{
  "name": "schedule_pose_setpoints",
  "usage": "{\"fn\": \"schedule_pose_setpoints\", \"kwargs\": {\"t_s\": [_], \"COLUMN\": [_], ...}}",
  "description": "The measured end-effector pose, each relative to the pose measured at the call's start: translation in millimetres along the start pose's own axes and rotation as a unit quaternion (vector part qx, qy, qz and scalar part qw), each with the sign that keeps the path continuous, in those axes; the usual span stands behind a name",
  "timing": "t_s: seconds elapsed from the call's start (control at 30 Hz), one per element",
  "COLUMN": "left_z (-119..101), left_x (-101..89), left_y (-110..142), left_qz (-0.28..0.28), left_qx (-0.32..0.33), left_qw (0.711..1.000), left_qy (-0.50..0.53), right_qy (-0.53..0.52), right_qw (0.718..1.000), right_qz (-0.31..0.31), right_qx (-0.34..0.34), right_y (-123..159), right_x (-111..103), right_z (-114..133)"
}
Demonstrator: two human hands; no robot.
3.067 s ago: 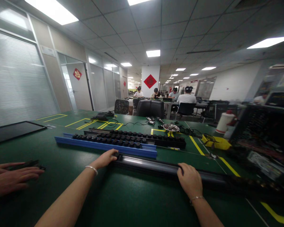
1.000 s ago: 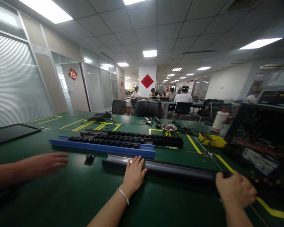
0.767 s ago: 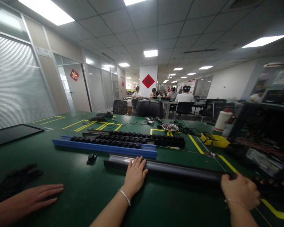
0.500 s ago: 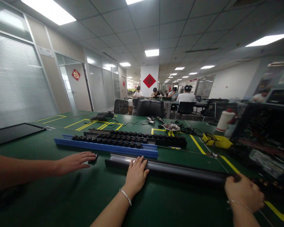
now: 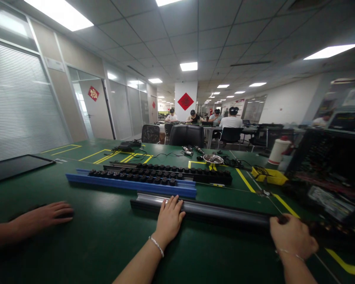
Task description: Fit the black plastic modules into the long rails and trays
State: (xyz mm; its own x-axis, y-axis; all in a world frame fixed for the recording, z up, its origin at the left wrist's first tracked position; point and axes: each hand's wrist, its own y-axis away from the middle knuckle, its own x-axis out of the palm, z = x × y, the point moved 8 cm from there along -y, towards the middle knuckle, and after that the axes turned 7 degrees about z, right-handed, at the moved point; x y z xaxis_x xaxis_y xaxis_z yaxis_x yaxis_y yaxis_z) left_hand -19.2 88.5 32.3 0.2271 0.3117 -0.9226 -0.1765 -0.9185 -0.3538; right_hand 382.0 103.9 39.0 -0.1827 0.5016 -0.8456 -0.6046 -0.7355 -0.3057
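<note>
My left hand (image 5: 170,221) lies with its fingers stretched out flat on a long black rail (image 5: 225,212) with a shiny channel at its left end. At the rail's right end is my right hand (image 5: 296,236), fingers curled and closed. A small dark piece shows by its thumb, but I cannot make out its kind. Just beyond the rail lies a blue rail (image 5: 130,184) with black round pieces in a row along it. Behind that rests another black rail (image 5: 213,176), also lined with black round pieces.
At left, another person's hand (image 5: 49,215) rests on a dark object. A flat black panel (image 5: 17,167) lies behind it. Farther back are cables, a metal dish (image 5: 213,159) and a yellow tray (image 5: 269,176). A white bottle (image 5: 278,152) and dark electronic equipment (image 5: 328,169) stand at right.
My right hand has shifted left along the black rail. My left hand stays on it. The other person's hand has moved left, away from the rails, together with the small dark object.
</note>
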Motion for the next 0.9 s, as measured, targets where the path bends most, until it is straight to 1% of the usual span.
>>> {"fn": "schedule_pose_setpoints", "kwargs": {"t_s": [0.17, 0.33, 0.5, 0.7, 0.8, 0.9], "left_z": [0, 0, 0, 1, 1, 0], "left_x": [0.5, -0.8, -0.5, 1.2, 1.1, 0.2], "left_y": [0, 0, 0, 0, 0, 1], "left_qz": [-0.001, 0.008, 0.010, 0.007, 0.004, -0.003], "left_qx": [0.006, -0.003, -0.004, -0.003, -0.002, -0.001], "left_qw": [1.000, 1.000, 1.000, 1.000, 1.000, 1.000], "left_qy": [0.004, 0.009, 0.004, 0.005, 0.003, 0.002], "right_qy": [0.010, 0.008, 0.006, -0.005, -0.016, -0.040], "right_qw": [0.999, 0.999, 0.998, 0.995, 0.994, 0.993], "right_qz": [-0.008, 0.012, 0.013, 0.005, 0.021, 0.047], "right_qx": [-0.031, -0.040, -0.057, -0.096, -0.108, -0.099], "right_y": [4, 9, 15, 26, 31, 35], "right_x": [2, 3, 4, 5, 7, 11], "right_z": [11, 23, 35, 52, 61, 66]}}
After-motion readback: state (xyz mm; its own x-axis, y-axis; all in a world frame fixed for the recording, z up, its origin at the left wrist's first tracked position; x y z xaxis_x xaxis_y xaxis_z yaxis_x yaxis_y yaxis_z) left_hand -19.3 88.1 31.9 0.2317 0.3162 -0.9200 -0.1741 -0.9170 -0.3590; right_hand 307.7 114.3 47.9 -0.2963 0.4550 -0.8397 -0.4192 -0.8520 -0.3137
